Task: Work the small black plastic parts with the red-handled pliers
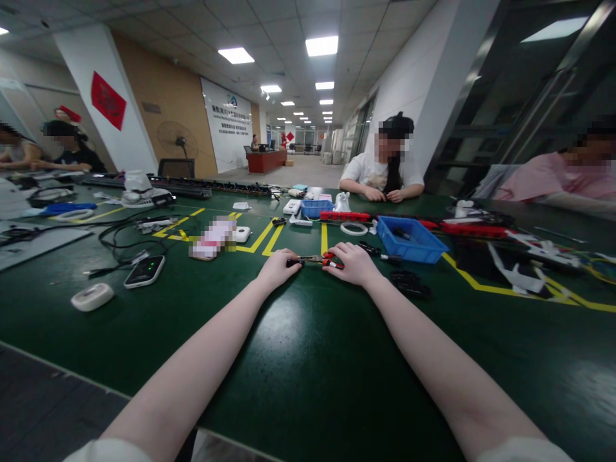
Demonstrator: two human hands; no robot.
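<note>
At the far left of your green worktop [289, 359], a white roll [92, 298] lies near the edge, with a small device showing green lights [144, 271] just beyond it and black cables [115, 234] looping behind that. Further right, a blurred-out phone [213, 239] lies beside a white gadget [241, 234], among strips of yellow tape [262, 237]. Next comes your left hand [278, 268], its thumb and fingers pinching a small black part [291, 262] low over the middle of the worktop. Between your hands are the pliers [315, 259], their metal nose pointing left to the black part; you can't tell from here whether they bite on it. Your right hand [355, 263] is curled around their red-and-black handles. Past that hand is a white ring [353, 228], and across from you a person in a white top [409, 168] has both hands together at the worktop. On the right sits a blue bin [428, 253] with dark items inside, and a black bundle [410, 283] lies just on your side of it.
</note>
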